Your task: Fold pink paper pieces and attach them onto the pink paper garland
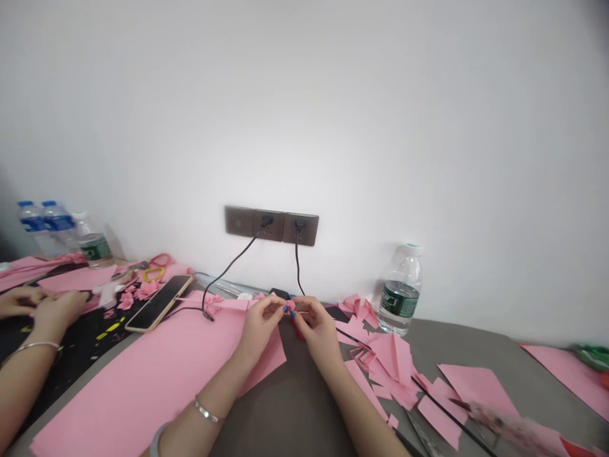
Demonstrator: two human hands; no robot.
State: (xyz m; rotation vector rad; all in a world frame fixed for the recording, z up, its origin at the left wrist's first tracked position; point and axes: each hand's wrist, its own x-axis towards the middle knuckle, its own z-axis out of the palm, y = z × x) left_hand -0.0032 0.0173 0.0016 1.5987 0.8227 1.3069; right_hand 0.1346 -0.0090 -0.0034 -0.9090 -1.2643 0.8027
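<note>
Above the middle of the grey table, a small pink paper piece point(289, 305), perhaps a folded flower, is pinched between the fingertips of both my hands. My left hand point(264, 322) grips it from the left, thumb and fingers closed. From the other side my right hand point(318, 325) closes thumb and forefinger on it. The piece is small and partly covered by my fingers, so its exact shape is unclear. A large pink paper sheet point(143, 381) lies under and left of my left forearm. Cut and folded pink paper scraps point(392, 365) lie right of my right hand.
A co-worker's hands point(52, 310) are at the far left, near scissors point(155, 273). A phone point(159, 303) rests on the large sheet's edge. A water bottle point(402, 295) stands by the wall. Black cables run from wall sockets point(271, 225). A blurred pinkish tool point(511, 422) lies lower right.
</note>
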